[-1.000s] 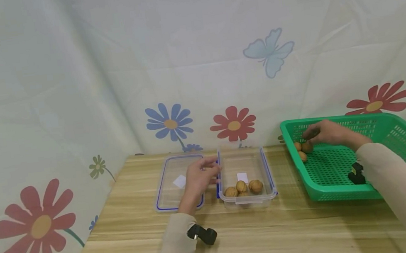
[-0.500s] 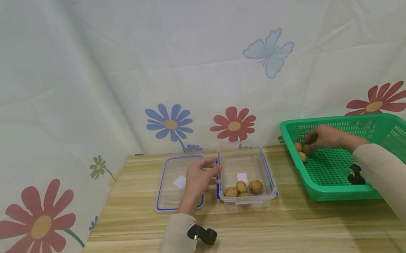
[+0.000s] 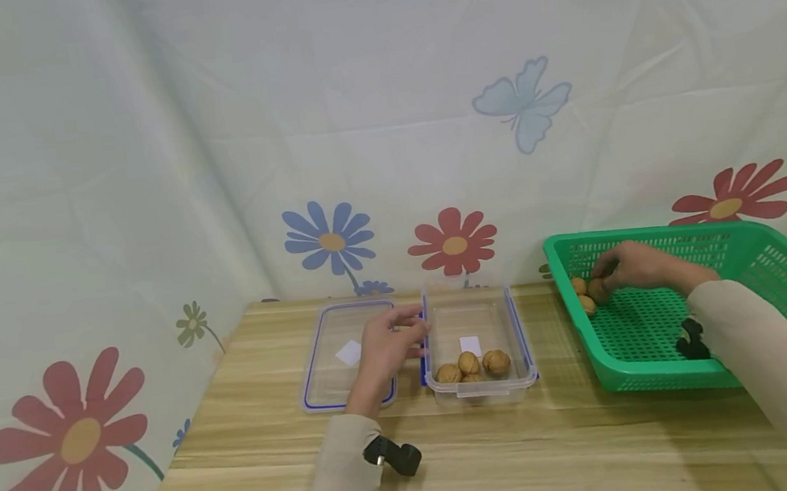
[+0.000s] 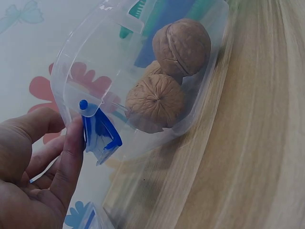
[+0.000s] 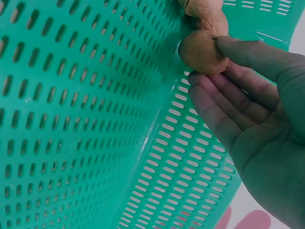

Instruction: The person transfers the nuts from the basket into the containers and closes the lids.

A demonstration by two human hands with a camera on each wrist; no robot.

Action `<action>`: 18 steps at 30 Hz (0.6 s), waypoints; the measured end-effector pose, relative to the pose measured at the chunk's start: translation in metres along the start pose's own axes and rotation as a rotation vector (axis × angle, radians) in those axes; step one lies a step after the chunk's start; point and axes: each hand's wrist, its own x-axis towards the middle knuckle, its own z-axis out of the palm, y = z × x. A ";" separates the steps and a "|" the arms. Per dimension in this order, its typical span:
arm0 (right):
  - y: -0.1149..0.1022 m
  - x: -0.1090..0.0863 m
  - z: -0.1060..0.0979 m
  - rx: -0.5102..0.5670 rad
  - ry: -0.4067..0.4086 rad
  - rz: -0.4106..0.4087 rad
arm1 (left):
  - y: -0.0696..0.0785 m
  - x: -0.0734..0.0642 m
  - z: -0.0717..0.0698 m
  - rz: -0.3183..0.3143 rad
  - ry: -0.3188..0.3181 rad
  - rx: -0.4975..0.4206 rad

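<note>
A walnut [image 5: 205, 55] is in the right hand's [image 3: 635, 265] grip, held between thumb and fingers inside the green basket [image 3: 664, 377], towards the basket's ten o'clock as the head view has it. That view half hides the walnut behind the fingers; the right wrist view shows it plainly, with the thumb [image 5: 252, 55] across its upper side and the other fingers extended below. Two more walnuts [image 3: 587, 305] sit close by against the basket's nine o'clock wall.

The right forearm comes in from four o'clock, the wrist bent so that the fingers point to nine o'clock and downward.

At the basket's nine o'clock, well apart from it, stands a clear box [image 3: 486, 387]. The head view counts four walnuts [image 3: 497, 362] at its six o'clock end and a white label [image 3: 470, 345]; the left wrist view shows only three, but reveals a blue latch [image 4: 101, 130] hanging loose with a fingertip at it. The left hand [image 3: 386, 347], fingers relaxed and slightly bent, rests at the box's nine o'clock side, its forearm rising from seven o'clock, partly over the flat lid [image 3: 321, 375]
</note>
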 end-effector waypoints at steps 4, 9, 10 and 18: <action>-0.003 -0.003 -0.002 -0.009 0.022 0.006 | 0.000 0.000 0.000 -0.002 -0.002 0.002; -0.009 -0.008 -0.007 -0.025 0.082 -0.018 | 0.001 -0.001 0.000 -0.001 -0.004 -0.002; -0.010 -0.009 -0.009 -0.023 0.093 -0.020 | 0.002 -0.001 0.000 -0.002 -0.003 -0.003; -0.027 -0.017 -0.021 0.006 0.132 -0.020 | 0.002 -0.001 0.000 -0.007 0.004 0.001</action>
